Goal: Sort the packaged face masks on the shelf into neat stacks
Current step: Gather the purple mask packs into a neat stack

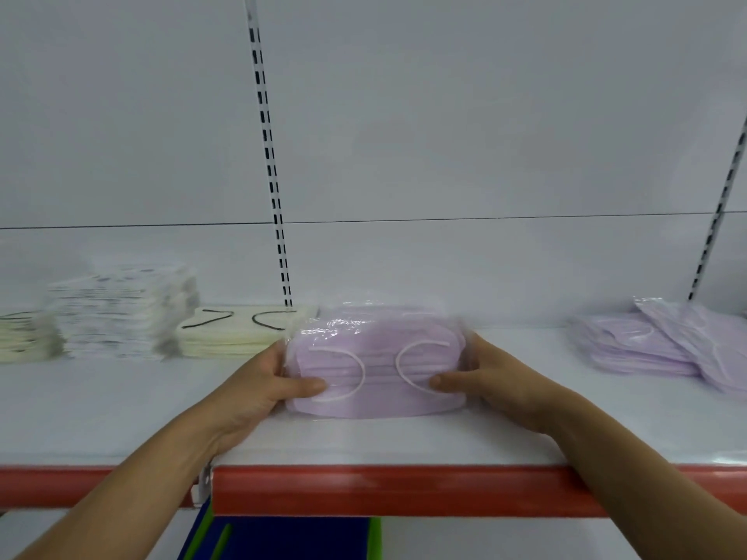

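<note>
Both hands grip a stack of lilac pleated face masks in clear plastic wrap (378, 369), which lies mid-shelf near the front; the left hand (258, 388) clasps its left end, thumb on top; the right hand (491, 381) clasps its right end likewise; the white shelf with a red front edge (404, 485) also carries cream mask packs (238, 331) and a taller white printed stack (121, 313) at left, and loose lilac mask packs (655, 345) at right.
</note>
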Action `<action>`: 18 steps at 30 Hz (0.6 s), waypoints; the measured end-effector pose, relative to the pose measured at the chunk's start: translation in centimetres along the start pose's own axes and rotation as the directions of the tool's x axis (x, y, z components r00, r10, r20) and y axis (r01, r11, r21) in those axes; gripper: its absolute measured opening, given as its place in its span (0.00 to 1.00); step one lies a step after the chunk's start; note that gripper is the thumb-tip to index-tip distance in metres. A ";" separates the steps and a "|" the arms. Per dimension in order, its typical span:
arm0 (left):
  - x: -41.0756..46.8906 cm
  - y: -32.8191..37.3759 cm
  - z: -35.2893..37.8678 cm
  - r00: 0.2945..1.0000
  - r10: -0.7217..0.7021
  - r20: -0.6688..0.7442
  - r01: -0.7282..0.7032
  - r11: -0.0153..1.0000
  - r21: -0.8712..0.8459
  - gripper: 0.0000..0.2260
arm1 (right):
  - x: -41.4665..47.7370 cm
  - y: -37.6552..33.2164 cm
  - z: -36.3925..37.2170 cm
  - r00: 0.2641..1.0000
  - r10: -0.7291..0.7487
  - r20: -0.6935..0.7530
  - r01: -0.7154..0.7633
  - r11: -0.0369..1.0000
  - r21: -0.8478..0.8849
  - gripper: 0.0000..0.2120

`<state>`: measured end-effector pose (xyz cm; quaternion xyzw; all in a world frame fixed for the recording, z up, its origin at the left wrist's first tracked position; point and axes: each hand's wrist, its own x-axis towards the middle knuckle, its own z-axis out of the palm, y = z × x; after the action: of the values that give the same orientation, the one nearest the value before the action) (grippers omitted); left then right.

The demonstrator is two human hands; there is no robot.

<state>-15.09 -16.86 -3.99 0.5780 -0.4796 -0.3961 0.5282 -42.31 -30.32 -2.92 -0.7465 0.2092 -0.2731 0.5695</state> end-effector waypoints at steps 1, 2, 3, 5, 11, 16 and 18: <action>0.0 0.0 0.1 0.999 -0.011 -0.034 0.011 1.000 -0.005 0.36 | 0.1 0.0 0.0 1.000 0.001 -0.003 -0.001 1.000 -0.024 0.23; 0.1 0.0 0.3 0.998 -0.017 -0.066 0.017 1.000 -0.010 0.34 | 0.3 0.1 -0.1 1.000 0.000 -0.021 -0.001 0.999 -0.052 0.20; 0.2 0.1 0.4 0.995 -0.021 -0.103 0.019 1.000 -0.021 0.31 | 0.6 0.0 -0.2 0.998 0.004 -0.065 -0.009 0.997 -0.080 0.17; 0.6 0.3 0.7 0.983 -0.002 -0.182 -0.011 0.997 -0.072 0.27 | 1.4 -0.4 -0.6 0.982 0.023 -0.187 -0.038 0.996 -0.076 0.10; 3.8 2.7 2.5 0.827 0.309 -0.469 -0.223 0.947 0.232 0.23 | 5.6 -2.6 -3.1 0.934 0.206 -0.293 -0.118 0.949 0.292 0.06; 7.0 3.4 2.8 0.659 0.752 -0.019 -0.313 0.297 0.902 0.35 | 8.9 -2.4 -4.5 0.894 0.335 -0.299 -0.206 0.898 0.390 0.08; 8.8 3.3 3.0 0.722 0.677 0.145 -0.307 0.126 0.943 0.39 | 9.9 -2.1 -4.3 0.889 0.361 -0.282 -0.224 0.880 0.418 0.09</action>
<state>-16.48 -26.06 -0.67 0.6275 -0.6852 0.2544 0.2686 -37.51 -39.09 1.63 -0.5218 0.3637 -0.3462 0.6896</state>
